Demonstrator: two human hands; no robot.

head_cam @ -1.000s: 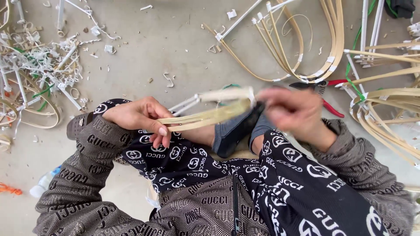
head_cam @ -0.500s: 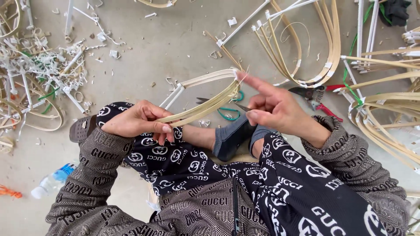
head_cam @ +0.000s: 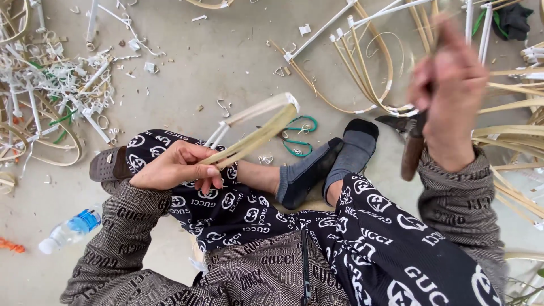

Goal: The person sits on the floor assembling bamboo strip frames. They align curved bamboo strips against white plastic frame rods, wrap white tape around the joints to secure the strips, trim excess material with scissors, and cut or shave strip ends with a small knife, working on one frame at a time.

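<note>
Clenched around a flat bamboo strip (head_cam: 258, 135), the left hand (head_cam: 178, 168) holds it low over the lap, fingers (head_cam: 208, 182) curled under and thumb along the top. The strip runs up and to the right from the fist, and its far end is bound with pale tape to a white rod (head_cam: 249, 116) that angles back toward the knee. The right hand (head_cam: 450, 90) is raised high on the other side, blurred, and closed on a tool with a dark wooden handle (head_cam: 412, 156) that hangs below the palm; whether a blade points up past the knuckles cannot be told from the blur.

Judging from the pose, the work stands at trimming or splitting the strip: the piece is steadied, the tool lifted well apart from it and not yet touching. Bringing the two together would call for a firm hold on the strip, with the left fingers kept clear of the tool's path.

Green-handled scissors (head_cam: 299, 136) lie on the concrete floor (head_cam: 226, 51) just beyond the grey-socked feet (head_cam: 328, 164). Bent bamboo hoops (head_cam: 371, 73) lie farther off, white scraps (head_cam: 56, 85) are heaped at the left, and a plastic bottle (head_cam: 72, 228) lies near the left elbow.
</note>
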